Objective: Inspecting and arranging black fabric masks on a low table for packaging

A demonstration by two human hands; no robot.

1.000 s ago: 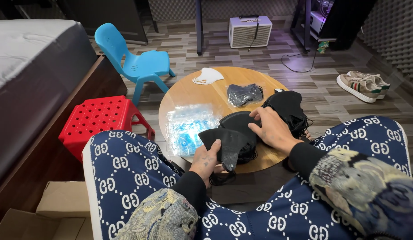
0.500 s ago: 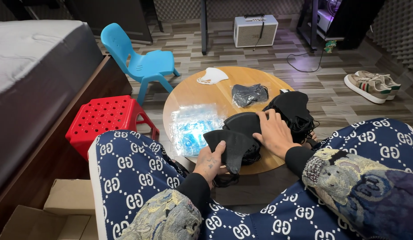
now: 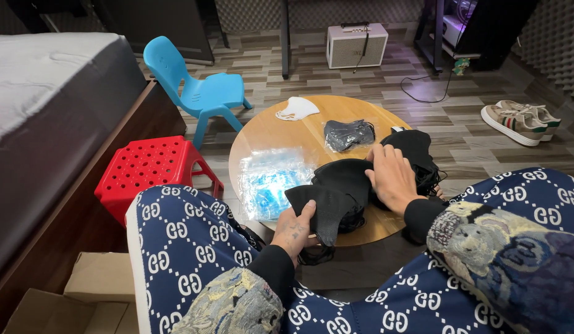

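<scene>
Black cloth face mask (image 3: 324, 207) sits pinched in my left hand (image 3: 294, 230) at the near edge of the round wooden table (image 3: 268, 133); my right hand (image 3: 392, 178) lies flat and open on the black mask pile (image 3: 416, 154) to its right. One mask is out, most still heaped, I judge. Clear plastic bags (image 3: 271, 179) fill the left; only the far side has open room

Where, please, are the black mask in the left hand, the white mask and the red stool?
black mask (image 3: 327, 207), head view, on the middle of its cloth
white mask (image 3: 297, 108), head view, on its centre
red stool (image 3: 152, 167), head view, on its perforated seat
</scene>
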